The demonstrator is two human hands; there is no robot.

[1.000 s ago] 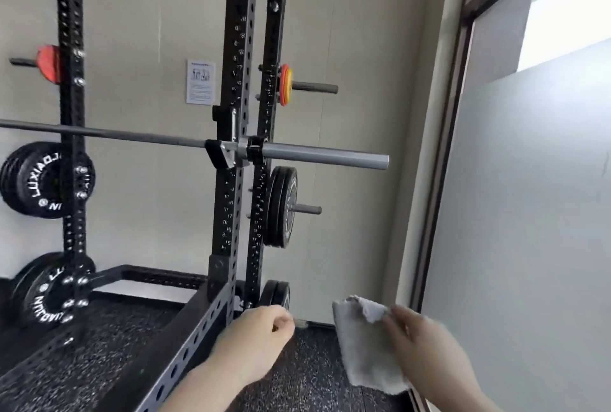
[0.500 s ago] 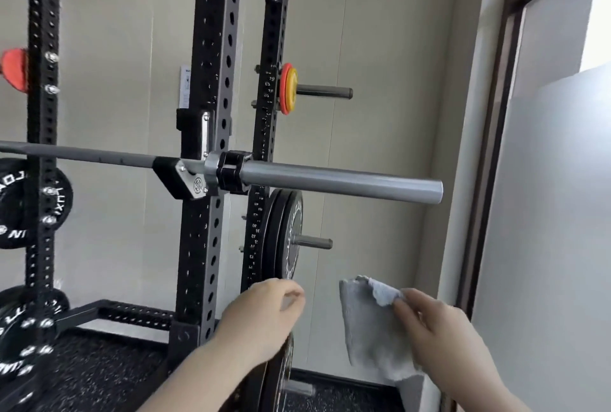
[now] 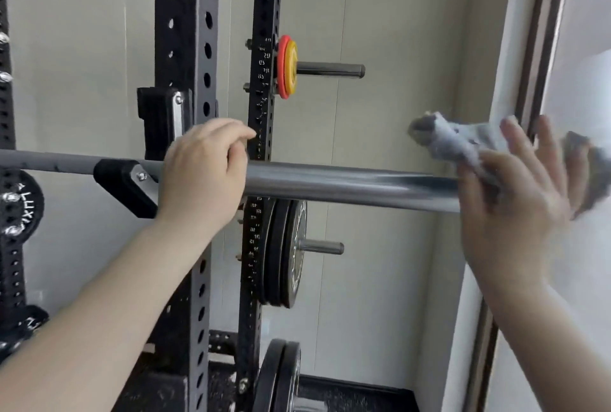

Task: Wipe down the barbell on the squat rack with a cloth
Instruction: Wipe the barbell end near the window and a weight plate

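The grey barbell (image 3: 347,185) lies across the black squat rack (image 3: 186,31), resting in a J-hook (image 3: 125,187). Its thick sleeve points right. My left hand (image 3: 201,177) is over the bar at the inner end of the sleeve, fingers curled round it. At the sleeve's outer tip my right hand (image 3: 509,210) has its fingers spread straight and presses a crumpled grey cloth (image 3: 453,140) against the bar end. The cloth drapes over the tip and hides it. This side of the view is motion-blurred.
Black weight plates (image 3: 287,253) hang on a peg just below the sleeve, and more plates (image 3: 277,378) sit near the floor. Small red and yellow plates (image 3: 287,66) are on an upper peg. A dark window frame (image 3: 535,64) and frosted glass stand close on the right.
Both hands rose from waist height to the bar. The left hand took hold of the barbell by the collar, and the right hand brought the cloth onto the sleeve's end. The view moved closer.
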